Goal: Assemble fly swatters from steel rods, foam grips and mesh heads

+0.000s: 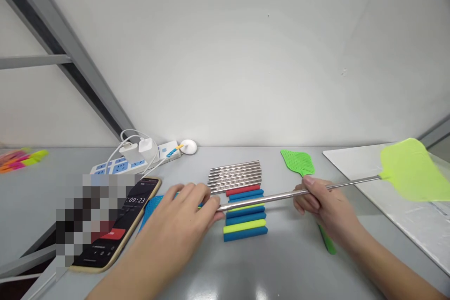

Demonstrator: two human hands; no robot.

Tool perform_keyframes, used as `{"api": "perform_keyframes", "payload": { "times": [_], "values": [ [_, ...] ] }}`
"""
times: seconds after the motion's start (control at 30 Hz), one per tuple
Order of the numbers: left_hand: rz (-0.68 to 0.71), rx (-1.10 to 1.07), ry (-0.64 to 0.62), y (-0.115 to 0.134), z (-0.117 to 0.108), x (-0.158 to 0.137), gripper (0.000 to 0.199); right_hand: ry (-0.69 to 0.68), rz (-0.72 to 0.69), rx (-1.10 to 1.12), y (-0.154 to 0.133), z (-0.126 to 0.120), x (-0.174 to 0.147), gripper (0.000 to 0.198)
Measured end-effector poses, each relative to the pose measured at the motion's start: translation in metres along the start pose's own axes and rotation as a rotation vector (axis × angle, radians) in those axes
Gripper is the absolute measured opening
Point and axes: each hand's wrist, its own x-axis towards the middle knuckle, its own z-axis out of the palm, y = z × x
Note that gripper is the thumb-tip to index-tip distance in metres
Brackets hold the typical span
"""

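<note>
A pale wall [242,56] fills the upper half of the view, and below it a grey table [281,262] carries all the things. On the right side of the table lies a white flat panel [372,159].

The longest thing in the hands is a swatter [409,171] with a yellow-green head and a thin metal rod [263,199]. It is held above the table, nearly level, its head to the right, over the panel. The rod passes between the two hands, and the head is beyond the right one.

The left hand [190,213] closes its fingers and thumb around the left end of the rod. The right hand [321,197] grasps the rod farther along, with the thumb on top and the fingers bent below.

At the left lies a phone [131,211], partly hidden by a pixelated patch; behind it is a white power strip [119,166] with two chargers plugged in. A green swatter [298,161] lies under the right hand; whether they touch, I cannot tell. A blue mesh piece [151,208] shows between the phone and the left hand.

Between the hands, farther back, is a row of metal tubes [235,173]. In front of it, coloured sticks [245,229] lie side by side, red, blue and yellow-green, some of them crossed by the rod. The smallest is a white round object [189,146] near the wall.
</note>
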Motion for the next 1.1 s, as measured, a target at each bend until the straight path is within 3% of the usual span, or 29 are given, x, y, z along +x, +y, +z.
{"api": "perform_keyframes", "payload": {
  "times": [0.1,0.17,0.2,0.27,0.37,0.4,0.47,0.57,0.73,0.83,0.93,1.1],
  "values": [
    [0.020,-0.122,0.327,0.022,0.007,-0.006,0.029,-0.037,0.033,0.013,0.006,0.012,-0.004,0.053],
    [0.089,-0.423,0.378,0.038,0.012,-0.011,0.015,-0.046,0.042,0.034,0.010,0.020,-0.008,0.052],
    [0.116,-0.601,0.321,0.045,0.015,-0.013,0.014,-0.043,0.041,0.049,0.011,0.023,-0.010,0.052],
    [0.028,-0.972,0.109,0.053,0.022,-0.015,0.033,-0.032,0.047,0.078,0.012,0.027,-0.015,0.053],
    [-0.397,-1.464,-0.166,0.053,0.032,-0.012,0.048,-0.035,0.051,0.111,0.013,0.029,-0.020,0.054],
    [-0.518,-1.592,-0.188,0.051,0.033,-0.011,0.047,-0.045,0.046,0.112,0.013,0.029,-0.021,0.054],
    [-0.615,-1.780,-0.137,0.048,0.033,-0.009,0.043,-0.076,0.030,0.102,0.013,0.029,-0.022,0.053],
    [-0.561,-1.891,-0.064,0.047,0.028,-0.008,0.042,-0.115,0.007,0.067,0.017,0.027,-0.025,0.052],
    [-0.479,-1.905,-0.173,0.055,0.023,-0.009,0.045,-0.212,0.029,-0.157,0.018,0.031,-0.031,0.048],
    [-0.555,-1.966,-0.116,0.057,0.025,-0.009,0.046,-0.250,0.094,-0.239,0.015,0.038,-0.034,0.052],
    [-0.671,-1.990,-0.013,0.056,0.028,-0.008,0.044,-0.202,0.149,-0.227,0.015,0.042,-0.034,0.056],
    [-0.732,-1.975,0.066,0.049,0.032,-0.006,0.042,-0.122,0.176,-0.238,0.019,0.025,-0.028,0.055]
  ]
}}
